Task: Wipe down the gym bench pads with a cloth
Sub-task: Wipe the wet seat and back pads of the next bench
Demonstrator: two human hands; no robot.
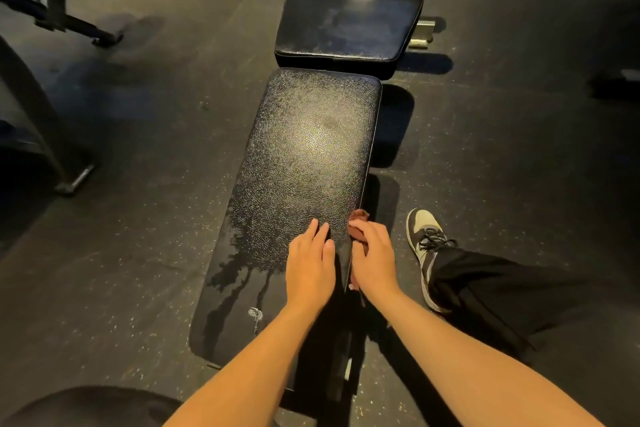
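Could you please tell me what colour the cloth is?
Reddish brown; the cloth shows best in the head view, under the right hand.

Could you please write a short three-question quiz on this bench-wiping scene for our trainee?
1. True or false: the left hand holds the cloth.
2. The right hand grips the cloth at which part of the long pad: A) left edge, B) right edge, C) far end?
3. Fill in: the wet streaks lie on the long pad's near ____ side.
Key: 1 false; 2 B; 3 left.
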